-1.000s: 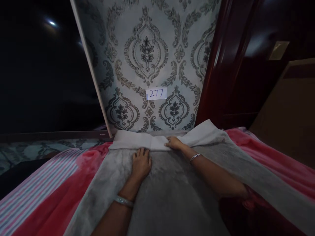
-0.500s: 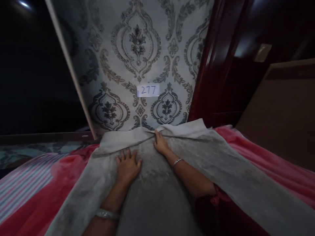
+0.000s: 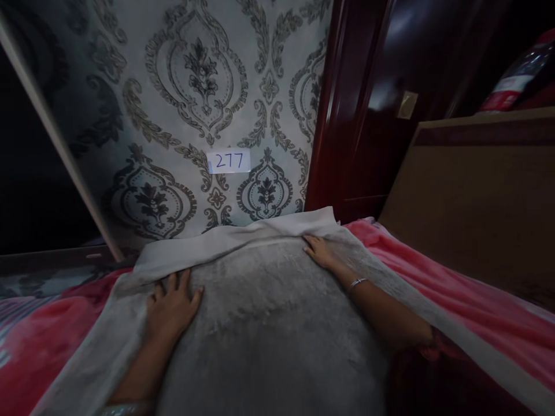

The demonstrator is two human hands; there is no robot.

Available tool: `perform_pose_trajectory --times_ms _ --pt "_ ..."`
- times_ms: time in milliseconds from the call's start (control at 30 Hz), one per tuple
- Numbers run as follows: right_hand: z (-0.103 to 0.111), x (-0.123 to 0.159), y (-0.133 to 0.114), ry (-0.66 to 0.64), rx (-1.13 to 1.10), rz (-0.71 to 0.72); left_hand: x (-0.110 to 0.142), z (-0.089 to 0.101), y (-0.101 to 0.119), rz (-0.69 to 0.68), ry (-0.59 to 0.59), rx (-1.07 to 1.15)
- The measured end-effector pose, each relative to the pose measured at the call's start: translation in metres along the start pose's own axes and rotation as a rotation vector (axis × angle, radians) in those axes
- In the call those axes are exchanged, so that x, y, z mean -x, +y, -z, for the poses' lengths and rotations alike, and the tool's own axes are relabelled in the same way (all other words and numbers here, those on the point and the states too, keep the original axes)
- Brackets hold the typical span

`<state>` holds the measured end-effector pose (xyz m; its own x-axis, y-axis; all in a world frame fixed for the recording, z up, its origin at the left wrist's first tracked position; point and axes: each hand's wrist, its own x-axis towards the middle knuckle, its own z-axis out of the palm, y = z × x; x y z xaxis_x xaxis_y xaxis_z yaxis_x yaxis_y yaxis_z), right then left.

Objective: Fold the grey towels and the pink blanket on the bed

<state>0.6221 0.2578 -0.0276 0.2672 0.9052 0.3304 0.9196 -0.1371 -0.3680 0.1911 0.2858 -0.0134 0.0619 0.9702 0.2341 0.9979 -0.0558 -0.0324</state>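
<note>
A grey plush blanket (image 3: 269,323) lies spread in front of me, its far edge turned back in a paler fold (image 3: 229,240). On its left part rests my left hand (image 3: 173,303), palm down with fingers spread, the fingertips just short of the fold. My right hand (image 3: 321,252) lies farther right along the same fold. Its fingers are stretched out and touch the seam where grey meets pale; the outer fingers are partly hidden. A bracelet circles each wrist.
Pink-red bedding (image 3: 399,260) shows on both sides beneath the blanket. Patterned wallpaper (image 3: 203,75) with a card reading 277 (image 3: 229,160) rises behind. A dark red door or panel (image 3: 347,127), a cardboard box (image 3: 472,202) and a bottle (image 3: 514,86) stand right; a dark screen (image 3: 30,173) stands left.
My right hand has slid right along the fold, and the bunched spot in the fold's middle lies flatter. My left hand has moved a little left. The view has turned right.
</note>
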Motion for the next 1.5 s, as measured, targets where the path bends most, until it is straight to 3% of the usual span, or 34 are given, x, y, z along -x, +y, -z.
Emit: perform_pose_trajectory --times_ms 200,333,500,667,767,900,1033,1100,1167,1233,1333,1500 --pt "0.039 -0.026 0.046 0.274 -0.022 -0.273 -0.003 -0.004 -0.002 0.002 0.039 -0.007" --pt "0.054 -0.050 0.074 0.334 -0.052 -0.415 -0.003 -0.002 -0.002 -0.050 0.110 0.036" --pt "0.043 -0.074 0.097 0.274 -0.101 -0.536 -0.007 -0.005 -0.005 -0.068 0.141 0.096" --pt "0.027 -0.081 0.115 0.379 -0.097 -0.587 -0.014 -0.016 -0.011 0.024 0.084 0.160" --pt "0.013 -0.079 0.121 0.365 -0.132 -0.602 -0.016 -0.020 -0.014 0.041 0.077 0.158" --pt "0.010 -0.075 0.117 0.343 -0.181 -0.521 -0.016 -0.020 -0.015 0.058 0.027 0.080" --pt "0.017 -0.053 0.087 0.366 -0.137 -0.380 -0.014 -0.017 -0.013 0.024 0.048 0.017" --pt "0.011 -0.028 0.061 0.306 -0.076 -0.161 -0.012 -0.016 -0.010 -0.038 0.089 0.036" --pt "-0.002 0.001 0.033 0.102 0.062 0.247 -0.009 -0.015 -0.005 -0.221 0.104 0.083" --pt "-0.016 0.025 0.010 -0.128 0.157 0.429 -0.005 -0.015 0.001 -0.422 0.060 0.126" --pt "-0.023 0.039 -0.009 -0.304 0.201 0.415 -0.002 -0.017 0.006 -0.474 -0.067 0.126" --pt "-0.005 0.037 -0.005 -0.381 0.197 0.290 0.002 -0.011 0.004 -0.288 -0.136 0.013"
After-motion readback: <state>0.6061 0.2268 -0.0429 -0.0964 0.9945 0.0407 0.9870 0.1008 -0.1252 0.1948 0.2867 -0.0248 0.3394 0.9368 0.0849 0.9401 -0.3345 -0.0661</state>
